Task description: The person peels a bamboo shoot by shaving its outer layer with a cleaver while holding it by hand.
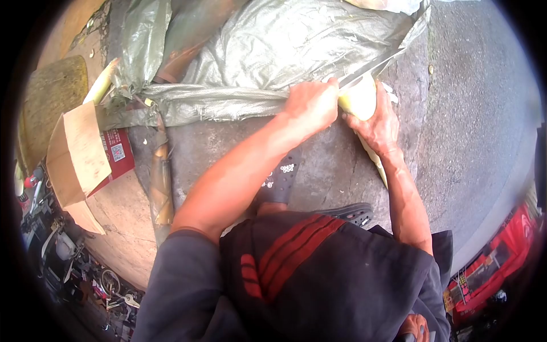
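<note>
My left hand [312, 104] is closed in a fist, apparently round the hidden handle of a knife [370, 67], whose long blade points up and to the right. The blade lies against the upper side of a pale yellow-white piece [359, 100], which looks like a peeled bamboo shoot. My right hand [379, 126] grips this piece from the right and below. A long pale strip [373, 157] shows beside my right wrist; whether it joins the piece cannot be made out. Both hands are over the near edge of a silvery woven sheet [256, 51].
An unpeeled shoot [161, 182] lies on the ground at left, beside an open cardboard box [80, 151]. A yellowish shoot [102, 81] sticks up behind the box. Tools and metal parts [62, 251] lie lower left; a red bag-like item [501, 256] is lower right.
</note>
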Tool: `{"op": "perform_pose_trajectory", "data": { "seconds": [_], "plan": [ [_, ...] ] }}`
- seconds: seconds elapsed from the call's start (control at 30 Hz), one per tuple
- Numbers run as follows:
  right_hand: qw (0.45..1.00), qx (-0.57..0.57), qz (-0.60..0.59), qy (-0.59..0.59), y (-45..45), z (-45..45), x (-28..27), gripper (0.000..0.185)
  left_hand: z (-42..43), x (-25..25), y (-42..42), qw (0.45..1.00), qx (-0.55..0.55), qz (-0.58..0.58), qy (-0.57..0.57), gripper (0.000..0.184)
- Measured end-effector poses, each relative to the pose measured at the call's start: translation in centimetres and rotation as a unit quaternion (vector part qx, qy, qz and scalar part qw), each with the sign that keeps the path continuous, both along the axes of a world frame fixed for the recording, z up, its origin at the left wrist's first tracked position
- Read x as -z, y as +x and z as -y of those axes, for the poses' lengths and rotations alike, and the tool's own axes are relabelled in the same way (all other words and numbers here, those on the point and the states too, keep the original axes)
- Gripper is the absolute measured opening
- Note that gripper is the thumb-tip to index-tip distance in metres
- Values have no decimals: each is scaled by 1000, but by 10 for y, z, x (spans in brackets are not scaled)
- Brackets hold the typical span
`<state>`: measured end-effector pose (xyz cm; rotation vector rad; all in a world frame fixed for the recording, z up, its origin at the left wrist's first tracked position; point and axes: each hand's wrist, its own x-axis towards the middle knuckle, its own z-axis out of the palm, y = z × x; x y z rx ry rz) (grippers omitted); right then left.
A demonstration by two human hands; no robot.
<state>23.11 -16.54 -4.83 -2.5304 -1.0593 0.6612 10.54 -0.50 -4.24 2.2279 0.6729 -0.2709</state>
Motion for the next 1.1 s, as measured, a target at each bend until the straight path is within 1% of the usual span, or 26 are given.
{"op": "perform_pose_trajectory", "data": {
  "seconds": [0.27,0.37,0.4,0.47,0.5,0.57,0.6,0.67,0.77,0.8,0.83,0.87,0.9,0.93,1.0,1.1],
  "plan": [
    [999,8,-31,-16,2,-1,-1,108,-9,-1,25,999,22,-41,-12,28],
    [997,-4,-66,28,13,0,1,108,-42,6,37,990,35,-107,-83,29],
    [998,-10,-55,13,17,1,0,109,-56,16,43,984,38,-120,-128,23],
    [999,-23,-35,-14,24,-1,-7,109,-67,4,34,994,47,-85,-40,23],
    [1000,-11,-4,-8,19,-1,-9,109,-72,-3,30,997,51,-65,4,22],
    [998,14,56,3,5,-1,-13,108,-71,-17,12,998,33,-21,39,27],
    [998,19,64,3,4,-2,-11,108,-67,-24,2,998,24,1,57,30],
    [997,28,77,1,1,-3,-6,107,-51,-30,-23,998,-16,24,49,25],
    [996,57,-29,-62,20,-9,-20,107,-21,-28,-63,995,-42,77,46,15],
    [998,32,-31,-51,18,-10,-29,108,-13,-34,-73,997,-47,63,26,13],
    [998,30,-45,-40,15,-13,-28,106,-6,-40,-84,998,-54,45,5,12],
    [997,28,-61,-32,10,-14,-27,105,1,-44,-95,997,-56,57,11,12],
    [997,25,-75,-22,5,-16,-25,104,6,-49,-104,997,-54,45,17,11],
    [997,28,-59,-31,0,-17,-17,100,8,-54,-110,998,-51,35,27,11],
    [999,8,-42,-6,1,-16,-10,100,11,-60,-123,997,-58,28,36,8],
    [1000,2,-30,9,2,-16,-9,101,10,-74,-127,998,-38,-33,32,7]
  ]
}}
